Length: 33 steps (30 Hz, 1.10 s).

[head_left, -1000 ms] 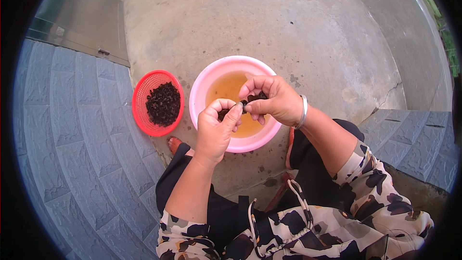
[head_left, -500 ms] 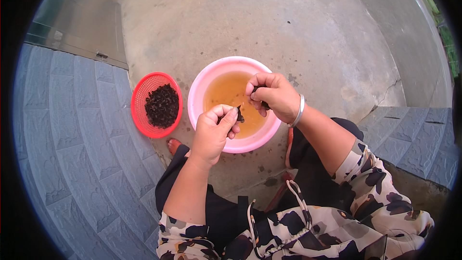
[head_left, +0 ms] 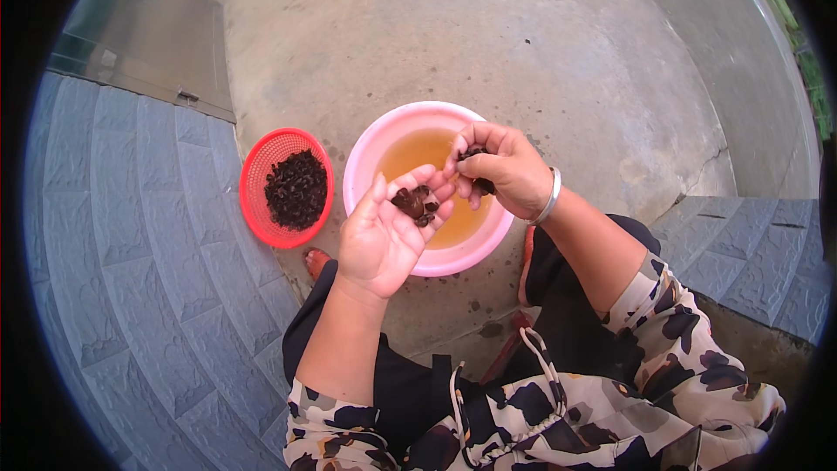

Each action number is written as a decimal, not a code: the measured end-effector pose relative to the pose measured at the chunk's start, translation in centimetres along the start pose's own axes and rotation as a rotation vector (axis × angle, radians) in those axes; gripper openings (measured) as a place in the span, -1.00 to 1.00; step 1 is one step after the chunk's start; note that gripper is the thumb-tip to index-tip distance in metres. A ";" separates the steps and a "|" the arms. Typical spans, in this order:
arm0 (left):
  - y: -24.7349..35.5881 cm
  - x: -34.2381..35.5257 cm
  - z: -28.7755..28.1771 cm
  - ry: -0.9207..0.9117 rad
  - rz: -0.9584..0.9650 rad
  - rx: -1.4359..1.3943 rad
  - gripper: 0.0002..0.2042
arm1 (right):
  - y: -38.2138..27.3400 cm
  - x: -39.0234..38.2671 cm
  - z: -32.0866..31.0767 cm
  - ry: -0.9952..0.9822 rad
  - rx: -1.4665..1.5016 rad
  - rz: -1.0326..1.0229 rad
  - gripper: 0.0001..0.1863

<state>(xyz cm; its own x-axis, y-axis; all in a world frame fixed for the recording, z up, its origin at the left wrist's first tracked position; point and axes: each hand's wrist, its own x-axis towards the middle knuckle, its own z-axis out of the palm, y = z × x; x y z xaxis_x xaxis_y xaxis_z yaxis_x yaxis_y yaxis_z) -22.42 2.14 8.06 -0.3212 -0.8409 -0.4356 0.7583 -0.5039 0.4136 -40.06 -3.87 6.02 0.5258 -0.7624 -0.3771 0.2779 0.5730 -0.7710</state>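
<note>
Over a pink basin [head_left: 362, 135] of yellowish-brown water, my left hand [head_left: 379, 240] is turned palm up, fingers stretched out and slightly cupped. A dark brown, wet piece of wood ear mushroom [head_left: 413, 203] rests across those fingers. Just to the right and a little farther off, my right hand [head_left: 514, 173] is closed around a small clump of black wood ear [head_left: 476, 167], mostly hidden by its fingers. The fingertips of both hands come close together; whether they touch is hard to tell.
Left of the basin stands a red mesh basket [head_left: 253, 166] with a heap of black wood ear pieces [head_left: 296, 190]. Grey-blue tiles [head_left: 131, 244] run along the left, below a metal door [head_left: 174, 35]. Damp spots mark the concrete floor [head_left: 453, 26]. My feet flank the basin.
My left hand has turned from a pinch to palm up, spreading its fingers with the wood ear piece now lying on them. My right hand stays nearly in place, still holding its clump.
</note>
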 end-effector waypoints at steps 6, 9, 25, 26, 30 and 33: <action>-0.4 0.6 -1.2 -0.218 0.002 -0.253 -0.46 | 1.5 -0.6 2.4 0.002 -0.554 -0.412 -0.80; -0.7 0.6 -0.8 -0.236 -0.028 -0.217 -0.44 | 1.8 -0.6 2.6 0.046 -1.045 -0.561 -0.82; -1.4 0.5 -0.9 0.182 0.164 0.470 -0.90 | 0.9 -0.7 1.5 -0.009 -0.140 -0.023 -0.93; -1.4 0.6 -0.7 0.181 0.163 0.469 -0.90 | 0.8 -0.7 1.4 -0.008 -0.141 -0.023 -0.93; -1.7 0.6 -0.6 0.224 0.279 0.840 -0.93 | 0.4 -0.6 1.2 -0.021 -0.254 0.079 -0.91; -1.9 0.5 -0.9 0.185 0.378 1.031 -0.92 | 0.4 -0.6 1.3 -0.053 -0.250 0.088 -0.91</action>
<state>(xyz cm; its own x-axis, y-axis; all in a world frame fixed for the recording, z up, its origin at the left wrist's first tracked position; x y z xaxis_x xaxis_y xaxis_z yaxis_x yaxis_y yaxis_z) -23.48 2.88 6.37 -0.0142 -0.9758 -0.2184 -0.0725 -0.2168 0.9735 -39.27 -2.80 6.62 0.5822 -0.6923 -0.4263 0.0258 0.5398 -0.8414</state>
